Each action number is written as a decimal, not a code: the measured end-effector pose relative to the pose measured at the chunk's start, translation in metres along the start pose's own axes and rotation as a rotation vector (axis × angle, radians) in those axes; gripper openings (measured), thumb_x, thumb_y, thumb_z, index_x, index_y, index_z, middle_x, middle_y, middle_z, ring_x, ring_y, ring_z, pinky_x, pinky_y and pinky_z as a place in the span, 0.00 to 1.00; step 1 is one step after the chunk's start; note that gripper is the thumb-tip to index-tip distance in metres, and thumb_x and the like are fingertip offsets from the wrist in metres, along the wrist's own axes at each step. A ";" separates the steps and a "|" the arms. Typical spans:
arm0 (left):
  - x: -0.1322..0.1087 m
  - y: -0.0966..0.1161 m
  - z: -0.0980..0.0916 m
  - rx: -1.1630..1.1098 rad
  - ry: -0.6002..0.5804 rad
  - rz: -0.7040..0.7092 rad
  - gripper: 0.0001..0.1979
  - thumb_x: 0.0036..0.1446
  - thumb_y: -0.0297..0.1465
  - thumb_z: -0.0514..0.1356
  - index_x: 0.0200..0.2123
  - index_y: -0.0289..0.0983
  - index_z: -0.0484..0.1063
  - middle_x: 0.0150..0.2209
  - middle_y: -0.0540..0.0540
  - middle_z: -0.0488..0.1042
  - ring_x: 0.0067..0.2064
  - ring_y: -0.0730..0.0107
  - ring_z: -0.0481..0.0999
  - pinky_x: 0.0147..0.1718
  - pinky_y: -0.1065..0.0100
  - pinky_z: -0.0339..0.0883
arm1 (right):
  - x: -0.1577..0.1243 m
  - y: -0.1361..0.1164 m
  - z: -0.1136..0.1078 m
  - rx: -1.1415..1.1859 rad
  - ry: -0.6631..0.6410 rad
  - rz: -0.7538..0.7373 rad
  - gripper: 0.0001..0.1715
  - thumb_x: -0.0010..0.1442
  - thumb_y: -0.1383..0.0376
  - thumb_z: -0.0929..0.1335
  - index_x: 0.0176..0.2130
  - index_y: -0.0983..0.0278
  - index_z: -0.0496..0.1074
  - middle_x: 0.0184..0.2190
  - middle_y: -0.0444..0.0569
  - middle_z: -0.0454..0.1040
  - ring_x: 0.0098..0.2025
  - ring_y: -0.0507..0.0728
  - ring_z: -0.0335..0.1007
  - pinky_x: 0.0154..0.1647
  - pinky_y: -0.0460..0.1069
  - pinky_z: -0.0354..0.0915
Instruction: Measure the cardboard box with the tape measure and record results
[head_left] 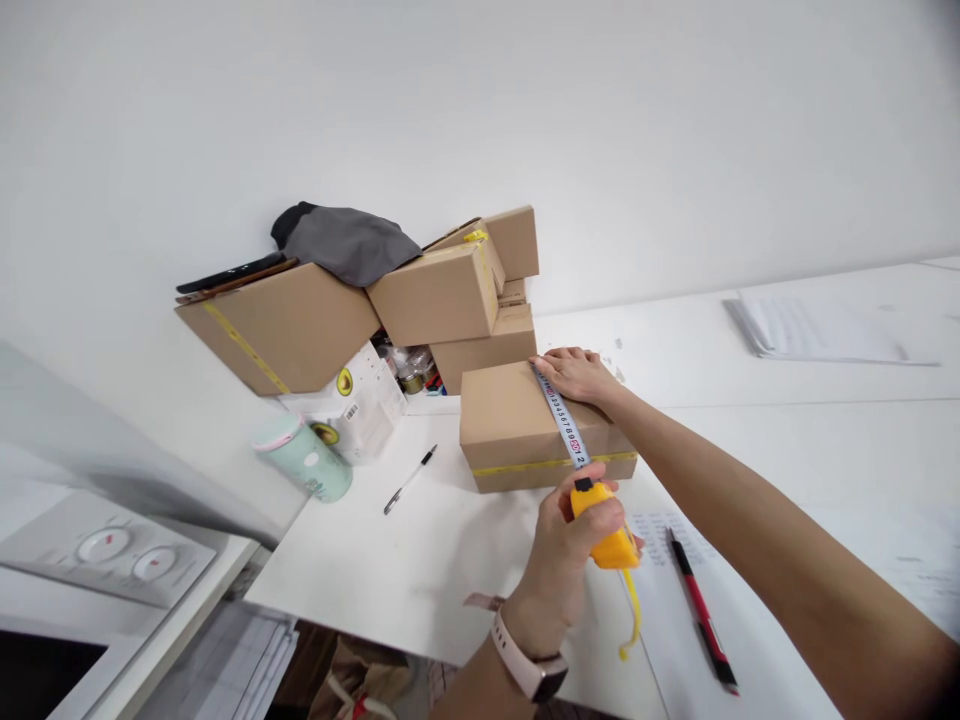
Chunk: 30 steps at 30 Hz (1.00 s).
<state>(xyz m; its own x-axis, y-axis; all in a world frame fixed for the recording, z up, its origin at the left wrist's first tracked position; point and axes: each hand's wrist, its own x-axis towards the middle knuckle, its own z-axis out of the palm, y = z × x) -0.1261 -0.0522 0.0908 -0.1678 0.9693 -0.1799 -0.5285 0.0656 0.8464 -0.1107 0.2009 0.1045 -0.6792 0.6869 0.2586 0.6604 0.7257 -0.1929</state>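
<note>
A closed brown cardboard box (502, 405) with yellow tape along its side rests on the white table. My left hand (566, 530) is wrapped round a yellow tape measure (611, 530), just in front of the box's near edge. Its white blade (562, 420) is drawn out across the top of the box. At the far edge, my right hand (581, 375) pins the end of the blade against the box, thumb by the tape and fingers over the edge. A yellow wrist strap hangs from the tape measure. My left wrist wears a pink-banded watch (517, 655).
Stacked cardboard boxes (435, 300) and a grey cloth (352, 245) stand behind on the left. A mint cylindrical case (307, 460) leans near a black-and-clear pen (410, 480). On the right are a red-and-black pen (701, 610), a written sheet (757, 660) and a paper stack (817, 330).
</note>
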 end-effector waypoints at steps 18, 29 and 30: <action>-0.033 0.017 -0.049 0.245 0.121 0.333 0.36 0.46 0.42 0.73 0.59 0.41 0.72 0.56 0.39 0.72 0.37 0.61 0.80 0.40 0.59 0.76 | -0.032 0.019 -0.025 0.644 0.283 0.182 0.36 0.68 0.47 0.58 0.66 0.60 0.66 0.62 0.56 0.72 0.61 0.66 0.68 0.63 0.61 0.61; -0.030 0.008 -0.123 0.397 0.499 0.503 0.40 0.46 0.42 0.73 0.62 0.40 0.69 0.42 0.43 0.78 0.41 0.56 0.79 0.44 0.59 0.75 | -0.160 0.065 0.015 0.965 0.176 0.535 0.36 0.66 0.40 0.60 0.58 0.59 0.73 0.49 0.57 0.80 0.50 0.65 0.77 0.52 0.60 0.72; -0.025 0.006 -0.122 0.366 0.491 0.501 0.41 0.46 0.43 0.73 0.62 0.39 0.70 0.42 0.43 0.78 0.40 0.57 0.79 0.44 0.59 0.75 | -0.162 0.061 0.015 0.982 0.142 0.510 0.37 0.66 0.39 0.59 0.60 0.57 0.72 0.52 0.57 0.79 0.52 0.65 0.77 0.54 0.61 0.72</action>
<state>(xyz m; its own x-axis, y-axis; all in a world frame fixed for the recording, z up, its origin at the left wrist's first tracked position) -0.2270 -0.1054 0.0396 -0.7065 0.6942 0.1376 0.0002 -0.1943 0.9809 0.0348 0.1340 0.0365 -0.3160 0.9483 0.0297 0.2693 0.1196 -0.9556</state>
